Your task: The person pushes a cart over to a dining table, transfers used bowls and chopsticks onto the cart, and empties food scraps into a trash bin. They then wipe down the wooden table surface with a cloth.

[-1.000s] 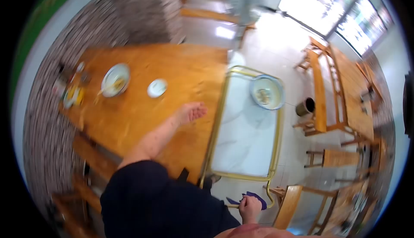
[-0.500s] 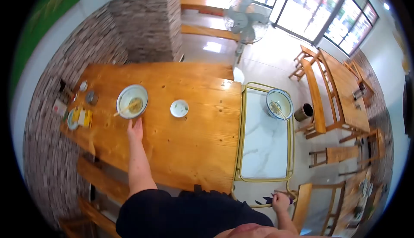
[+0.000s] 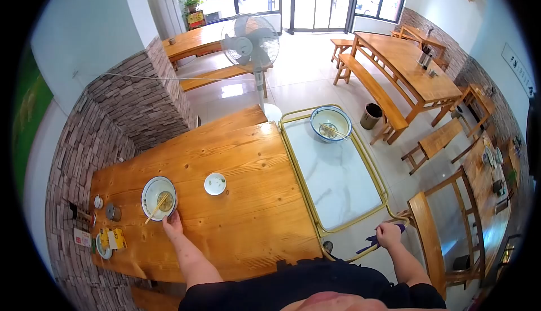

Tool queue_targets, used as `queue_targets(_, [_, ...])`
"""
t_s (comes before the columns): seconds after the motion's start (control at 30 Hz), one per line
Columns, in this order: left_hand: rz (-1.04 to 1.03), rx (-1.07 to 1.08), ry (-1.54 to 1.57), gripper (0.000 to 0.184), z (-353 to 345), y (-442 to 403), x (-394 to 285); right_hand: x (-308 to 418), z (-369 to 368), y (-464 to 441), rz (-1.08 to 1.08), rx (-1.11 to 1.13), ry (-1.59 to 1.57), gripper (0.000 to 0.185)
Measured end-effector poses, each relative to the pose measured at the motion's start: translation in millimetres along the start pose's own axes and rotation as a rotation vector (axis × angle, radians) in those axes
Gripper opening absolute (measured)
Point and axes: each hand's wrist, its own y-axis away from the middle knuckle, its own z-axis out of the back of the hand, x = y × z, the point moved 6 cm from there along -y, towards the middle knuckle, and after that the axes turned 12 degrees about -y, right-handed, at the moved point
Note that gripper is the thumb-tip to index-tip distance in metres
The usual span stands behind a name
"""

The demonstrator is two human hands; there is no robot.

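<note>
My left hand is at the near right edge of a white bowl with a blue rim, thumb at the rim and fingers around its side. Leftovers and a pair of chopsticks are in this bowl, which rests on the wooden table. To its right sits a small white bowl with green bits inside. My right hand is closed around the handle of a cart with a marble-patterned top and gold frame. Dark purple cloth hangs by that hand.
Another blue-rimmed bowl with chopsticks stands at the cart's far end. Yellow packaging and a jar are by the brick wall. A standing fan, a bin and a bench lie beyond.
The view has tilted up and shifted. My left hand, open just below the bowl before, has come against its rim and side. My right hand still holds the cart handle.
</note>
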Motion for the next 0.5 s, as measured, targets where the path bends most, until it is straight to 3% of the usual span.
queue_targets(0.5, [-0.005, -0.101, -0.13, 0.032, 3, -2, -4, 4, 7, -1, 0.028, -0.006, -0.062, 0.014])
